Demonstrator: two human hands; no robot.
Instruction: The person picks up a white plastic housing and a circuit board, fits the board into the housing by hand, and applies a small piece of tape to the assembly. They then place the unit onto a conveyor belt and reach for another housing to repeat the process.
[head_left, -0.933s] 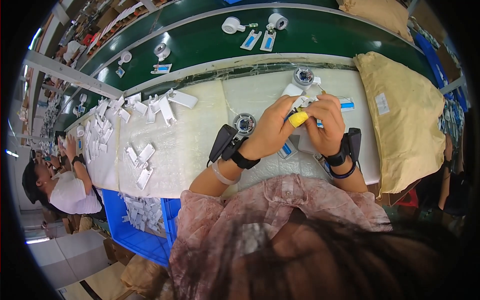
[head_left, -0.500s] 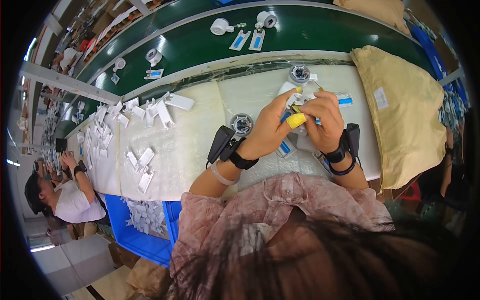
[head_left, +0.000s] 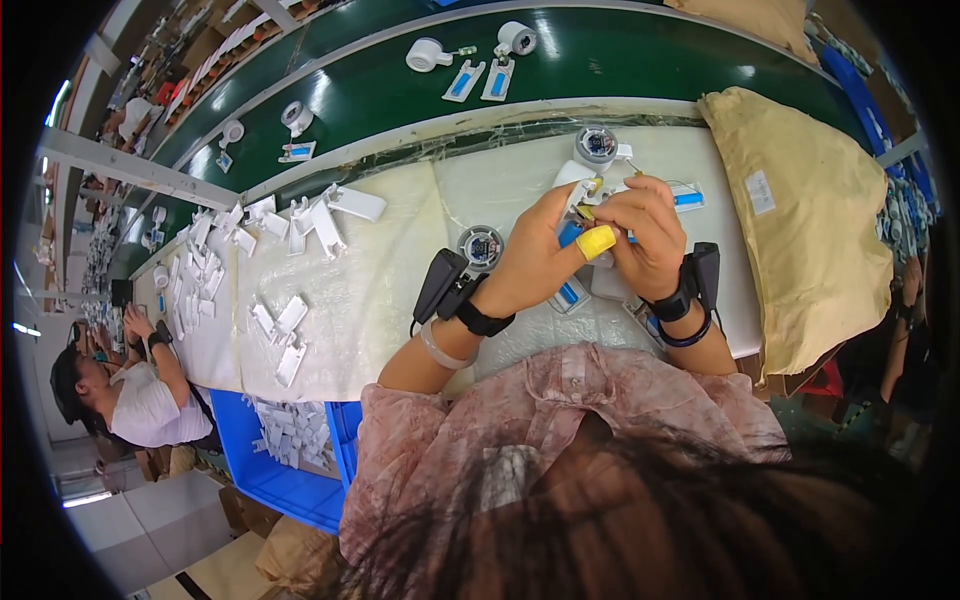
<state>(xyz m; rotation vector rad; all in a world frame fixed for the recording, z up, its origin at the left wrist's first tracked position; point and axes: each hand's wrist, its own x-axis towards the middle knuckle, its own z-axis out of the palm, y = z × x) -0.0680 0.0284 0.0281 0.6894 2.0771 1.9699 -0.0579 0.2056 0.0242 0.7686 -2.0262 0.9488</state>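
Note:
My left hand (head_left: 532, 258) is closed round a white plastic housing with a blue cell (head_left: 570, 233), its thumb wrapped in yellow tape. My right hand (head_left: 645, 232) pinches at the same piece from the other side, and its fingers hide most of a small part there. Just beyond my hands lies a round white device head (head_left: 596, 148) with a circuit board showing. Another round head (head_left: 481, 247) rests left of my left wrist. Beneath my hands a white holder with a blue cell (head_left: 569, 295) lies on the table, partly covered.
Loose white plastic covers (head_left: 290, 318) are strewn over the left of the padded table (head_left: 390, 270). A green conveyor (head_left: 600, 70) carries several white assemblies along the far side. A large tan bag (head_left: 800, 230) stands at right. Below left sits a blue crate (head_left: 285, 498); a co-worker (head_left: 150, 395) is beyond.
Assemblies on the conveyor have shifted left. My left thumb has moved slightly on the housing, and both hands stay together in nearly the same spot.

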